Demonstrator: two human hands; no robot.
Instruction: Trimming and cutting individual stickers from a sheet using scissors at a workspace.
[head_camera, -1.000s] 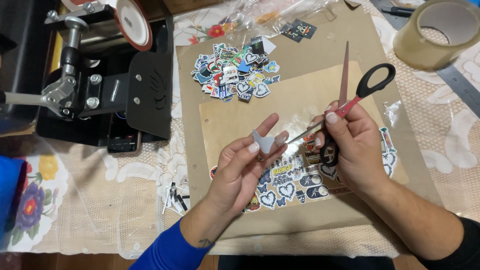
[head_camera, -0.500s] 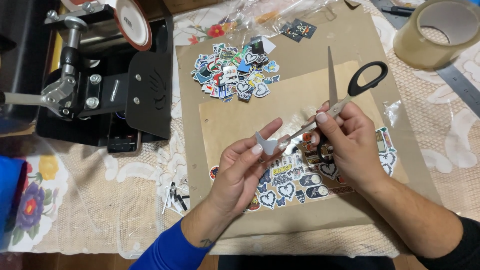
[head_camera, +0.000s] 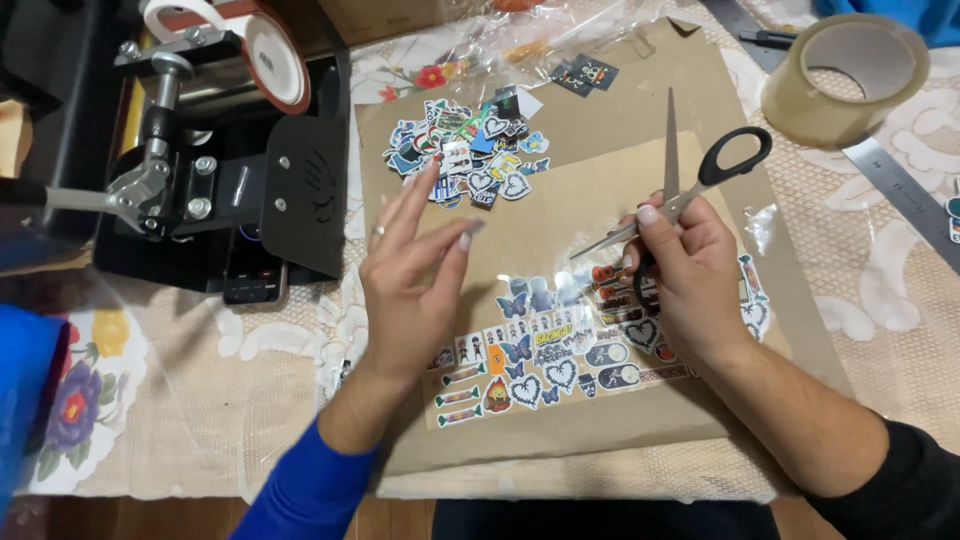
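Note:
My right hand (head_camera: 690, 290) grips black-handled scissors (head_camera: 700, 180); their blades are spread apart, one pointing up and one to the left. My left hand (head_camera: 410, 280) hovers over the brown paper with fingers stretched out and apart, and I see nothing gripped in it. It is just below a pile of cut stickers (head_camera: 470, 150). Under both hands lies a clear sheet of uncut stickers (head_camera: 540, 360) with hearts, butterflies and small figures.
Brown paper sheets (head_camera: 600, 110) cover a lace tablecloth. A black press machine (head_camera: 220, 170) stands at the left, with a phone (head_camera: 255, 280) at its front edge. A roll of clear tape (head_camera: 845, 75) and a metal ruler (head_camera: 900, 190) lie at the right.
My left hand has let go of the small cut piece, opened its fingers and moved up and left toward the sticker pile. The scissors have tilted slightly.

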